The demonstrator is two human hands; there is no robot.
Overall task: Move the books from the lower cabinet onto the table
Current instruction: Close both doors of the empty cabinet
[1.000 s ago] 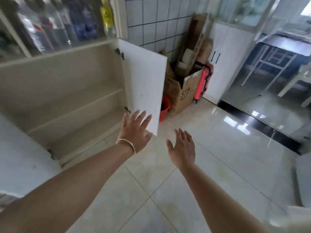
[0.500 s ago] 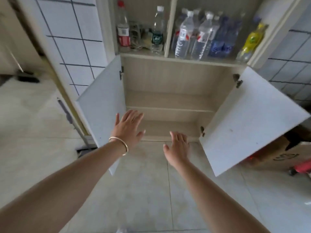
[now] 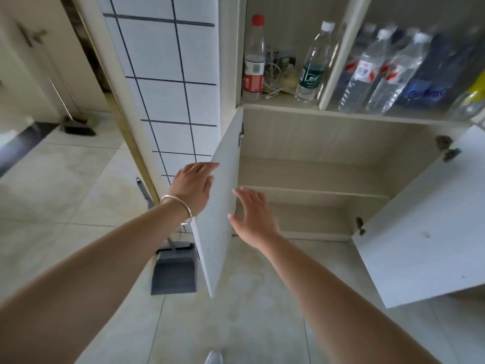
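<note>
tiled floor (image 3: pixel 65 195) | lower cabinet (image 3: pixel 315 174) doors open, beige shelves | left hand (image 3: pixel 193 185) flat on left door (image 3: pixel 217 206) | right hand (image 3: pixel 253 214) fingers spread

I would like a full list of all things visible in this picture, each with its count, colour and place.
lower cabinet: one, beige, both shelves bare, no books visible
left door: one, white, open
right door: one, white, open
red-capped bottle: one, clear, red label, upper shelf left
green-label bottle: one, clear, upper shelf
water bottles: several, clear, upper shelf right
dustpan: one, grey, floor left of cabinet
broom: one, dark, far left floor
bracelet: one, silvery, left wrist
left hand: open, at left door's outer side
right hand: open, at left door's inner side
</note>
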